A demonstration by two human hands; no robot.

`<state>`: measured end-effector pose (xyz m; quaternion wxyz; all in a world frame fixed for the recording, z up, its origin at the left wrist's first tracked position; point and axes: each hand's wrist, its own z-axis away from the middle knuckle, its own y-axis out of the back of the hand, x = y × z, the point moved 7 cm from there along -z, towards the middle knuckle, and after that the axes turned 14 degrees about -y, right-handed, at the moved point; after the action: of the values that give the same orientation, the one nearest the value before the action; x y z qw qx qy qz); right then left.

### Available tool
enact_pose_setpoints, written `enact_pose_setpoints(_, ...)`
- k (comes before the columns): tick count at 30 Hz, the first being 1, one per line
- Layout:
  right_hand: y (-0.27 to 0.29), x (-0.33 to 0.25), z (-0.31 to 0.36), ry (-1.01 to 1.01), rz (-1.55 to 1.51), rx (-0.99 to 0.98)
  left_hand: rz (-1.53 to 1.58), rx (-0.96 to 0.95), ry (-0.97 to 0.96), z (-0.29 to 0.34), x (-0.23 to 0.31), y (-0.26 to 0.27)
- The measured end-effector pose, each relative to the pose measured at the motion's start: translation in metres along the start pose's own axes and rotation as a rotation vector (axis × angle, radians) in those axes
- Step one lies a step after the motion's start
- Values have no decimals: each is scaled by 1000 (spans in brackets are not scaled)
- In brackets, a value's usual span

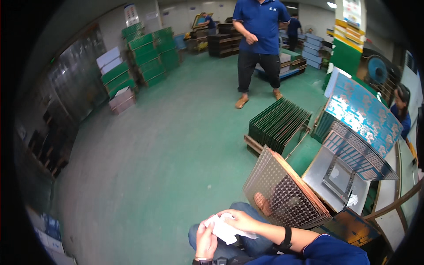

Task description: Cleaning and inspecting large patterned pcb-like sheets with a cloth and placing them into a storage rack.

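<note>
Both hands are over my lap, above my jeans. My left hand (206, 240) is closed on the left edge of a crumpled white sheet (224, 230), which looks like paper or thin cloth. From the right, my right hand (240, 221) grips the same sheet near its top, fingers bent round a bunched part of it. Just right of my hands leans a stack of metal panels (282, 194) with rows of holes and copper-coloured edges. What lies under the sheet is hidden.
A rack of upright green panels (279, 126) stands ahead. To the right are a metal-topped table (316, 174), blue patterned panels (364, 115) and a seated person (401, 110). Another person (260, 39) stands facing me. Green stacked crates (145, 55) are far left.
</note>
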<state>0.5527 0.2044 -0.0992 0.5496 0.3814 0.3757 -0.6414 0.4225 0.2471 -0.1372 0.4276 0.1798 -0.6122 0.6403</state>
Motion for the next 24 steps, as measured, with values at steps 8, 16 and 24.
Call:
enact_pose_setpoints(8, -9, -11, 14, 0, 389, 39, -246, -174, -85, 17, 24, -19)
enact_pose_setpoints(16, 1, -17, 10, 148, 368, 74, -409, -284, 38, 26, 37, 0)
enact_pose_setpoints(24, -8, -23, -2, 160, 262, -76, -379, -92, -155, 27, 62, 28)
